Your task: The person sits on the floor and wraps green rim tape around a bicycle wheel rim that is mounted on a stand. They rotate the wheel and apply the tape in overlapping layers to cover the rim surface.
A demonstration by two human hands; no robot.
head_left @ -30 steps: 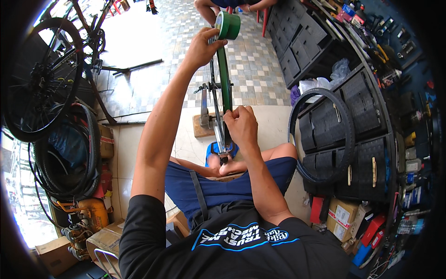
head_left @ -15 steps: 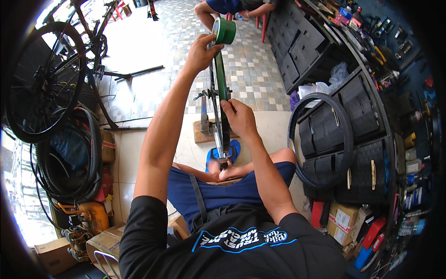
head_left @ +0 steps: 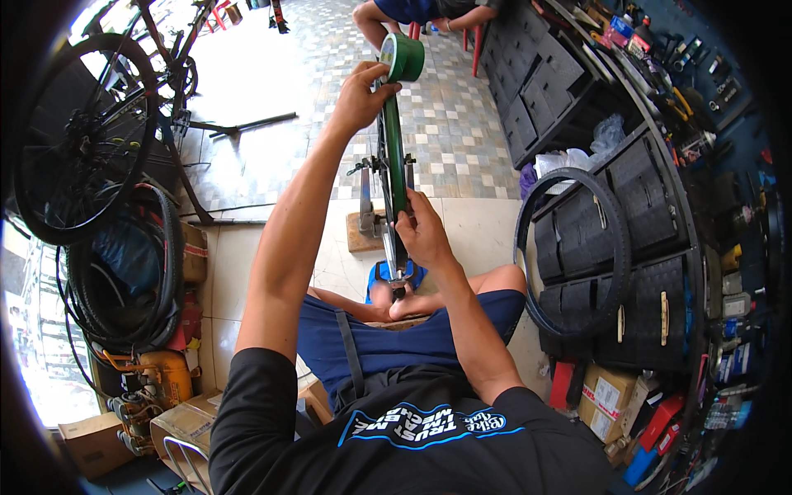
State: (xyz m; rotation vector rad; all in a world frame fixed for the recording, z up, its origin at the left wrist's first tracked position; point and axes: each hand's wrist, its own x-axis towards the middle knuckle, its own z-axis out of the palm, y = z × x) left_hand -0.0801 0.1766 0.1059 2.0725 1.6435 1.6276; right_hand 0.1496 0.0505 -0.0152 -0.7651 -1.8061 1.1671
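- Fingers of left hand (head_left: 358,97): closed on lower edge of green tape roll (head_left: 408,62), held up at far end of wheel.
- Right hand (head_left: 425,233): thumb and fingers pinched on green strip (head_left: 394,136) at the rim; exact contact partly hidden.
- Green strip runs from roll to right hand along wheel (head_left: 402,247), set edge-on in metal stand (head_left: 365,194).
- Progress, my reading: part done. Strip drawn out along upper stretch, apparently not yet parted from roll. Pressed down or only stretched, cannot tell; cover below right hand unclear. Rest of rim probably left.
- Count: one roll, one strip, one wheel in one stand, one wooden block (head_left: 363,233) beneath, near far edge of plain floor (head_left: 272,247), where patterned tiles begin.
- Outward: one loose tyre (head_left: 622,247) standing right; one bicycle wheel (head_left: 85,140) upper left.
- Beyond roll: one other person (head_left: 370,23), seated.
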